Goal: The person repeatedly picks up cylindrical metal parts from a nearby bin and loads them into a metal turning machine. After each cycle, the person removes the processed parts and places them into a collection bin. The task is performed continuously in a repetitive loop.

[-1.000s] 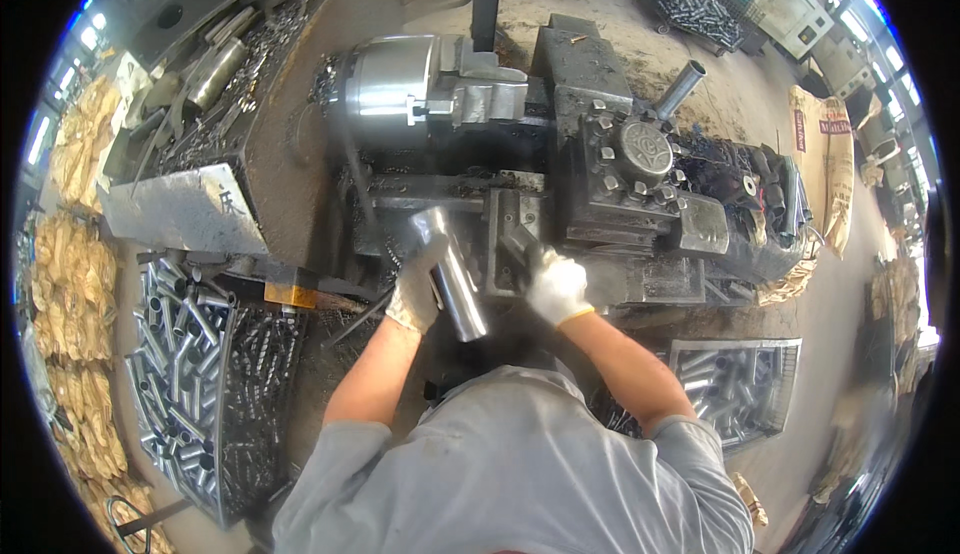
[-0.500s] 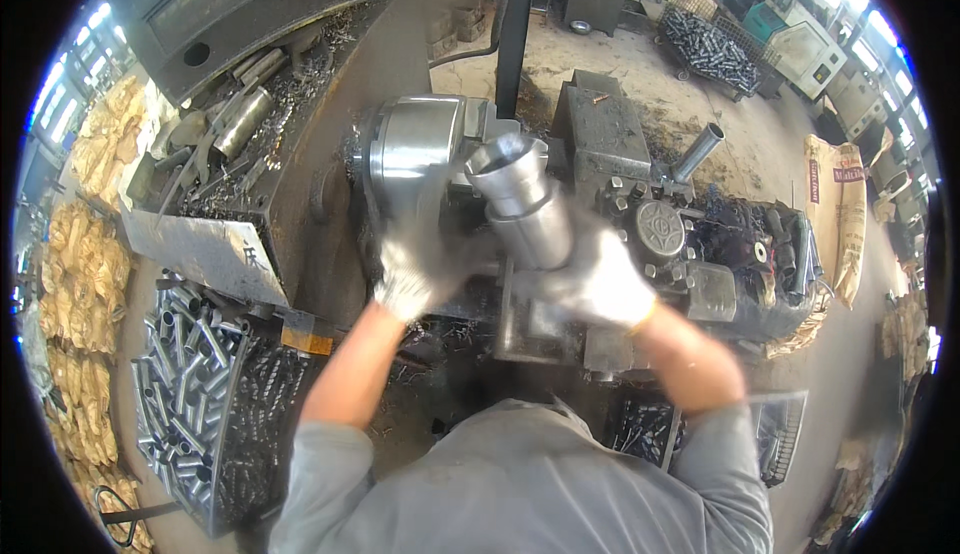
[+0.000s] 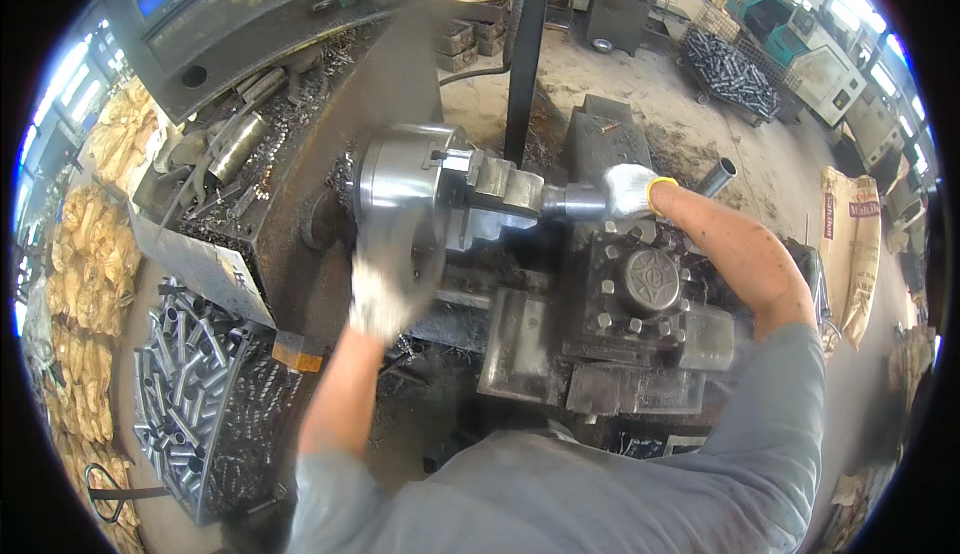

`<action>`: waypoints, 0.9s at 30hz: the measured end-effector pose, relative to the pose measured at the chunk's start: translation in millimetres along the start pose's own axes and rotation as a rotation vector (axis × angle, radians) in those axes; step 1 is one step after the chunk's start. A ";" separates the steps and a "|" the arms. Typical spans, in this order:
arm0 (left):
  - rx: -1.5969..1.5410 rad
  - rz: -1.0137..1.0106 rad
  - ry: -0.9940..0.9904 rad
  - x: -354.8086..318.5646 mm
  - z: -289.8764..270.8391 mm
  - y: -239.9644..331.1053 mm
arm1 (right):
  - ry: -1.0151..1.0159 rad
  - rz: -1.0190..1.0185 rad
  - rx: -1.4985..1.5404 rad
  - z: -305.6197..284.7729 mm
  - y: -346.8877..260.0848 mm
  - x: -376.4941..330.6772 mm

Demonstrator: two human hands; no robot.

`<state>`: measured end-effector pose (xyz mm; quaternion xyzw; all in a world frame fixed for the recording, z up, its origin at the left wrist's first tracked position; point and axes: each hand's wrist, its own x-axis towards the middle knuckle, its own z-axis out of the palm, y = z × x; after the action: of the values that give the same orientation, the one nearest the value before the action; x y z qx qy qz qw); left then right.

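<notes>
My right hand (image 3: 630, 191), in a white glove, is closed round the right end of a shiny metal tube (image 3: 578, 202). The tube lies level, its left end at the stepped jaws (image 3: 505, 186) of a lathe chuck (image 3: 398, 176); whether the jaws grip it cannot be seen. My left hand (image 3: 380, 299), gloved too, is at the near side of the chuck, its fingers smeared by motion. Below my right forearm stands the bolted tool post (image 3: 652, 282) with a round, star-marked cap.
A control panel (image 3: 250, 14) and a chip-strewn metal tray (image 3: 200, 244) stand left. Below them is a bin of cut tubes (image 3: 185, 384). A dark post (image 3: 524, 64) rises behind the chuck. A paper sack (image 3: 850, 254) stands right; a wire cart of parts (image 3: 735, 74) is farther back.
The metal tube, tilted in front of the chuck before, is now level at the jaws. My right hand has moved up and right with it; my left hand has shifted slightly left toward the chuck.
</notes>
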<state>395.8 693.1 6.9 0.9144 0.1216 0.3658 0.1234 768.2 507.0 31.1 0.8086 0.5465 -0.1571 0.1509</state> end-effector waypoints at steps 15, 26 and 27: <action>-1.357 -1.576 0.753 -286.0 -75.2 -113.9 | -0.108 -0.065 0.330 25.5 -16.1 45.0; -0.837 -1.425 0.521 -333.5 -57.0 -159.7 | 0.439 0.001 0.248 -17.3 -59.1 -28.8; -0.701 -1.431 0.472 -333.6 -57.1 -155.2 | 0.568 0.000 0.350 -19.7 -63.6 -55.3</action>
<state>100.9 742.4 -215.1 0.4239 0.5756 0.3976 0.5753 691.1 491.6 67.6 0.8338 0.5315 -0.0170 -0.1485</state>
